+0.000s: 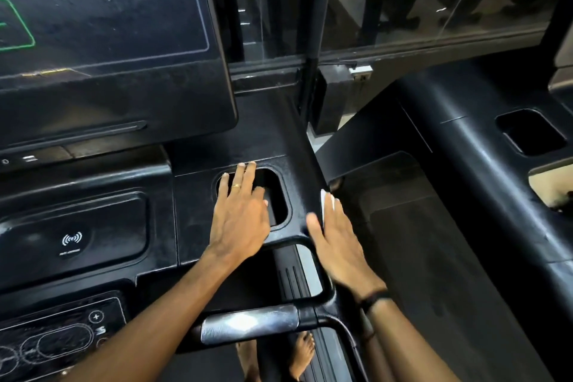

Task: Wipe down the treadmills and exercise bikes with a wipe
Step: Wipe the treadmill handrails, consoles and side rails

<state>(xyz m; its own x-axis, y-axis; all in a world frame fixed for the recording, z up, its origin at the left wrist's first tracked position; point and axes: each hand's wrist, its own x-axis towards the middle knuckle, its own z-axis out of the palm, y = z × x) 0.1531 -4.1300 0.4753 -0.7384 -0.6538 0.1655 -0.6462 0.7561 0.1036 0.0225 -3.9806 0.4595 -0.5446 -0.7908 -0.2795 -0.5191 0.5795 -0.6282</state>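
I stand on a black treadmill and look down at its console (192,195). My left hand (238,214) lies flat with straight fingers over the cup holder recess (280,195) on the console's right side; a gold ring is on one finger. My right hand (338,242) presses a white wipe (325,201) against the console's right outer edge, fingers extended along the side. Only a small white part of the wipe shows beyond the fingertips.
The dark display screen (102,9) rises at upper left. A chrome-sleeved handlebar (248,324) crosses below my arms. A second treadmill's console (483,146) stands to the right. My bare feet (302,353) are on the deck. Glass panels (434,0) stand behind.
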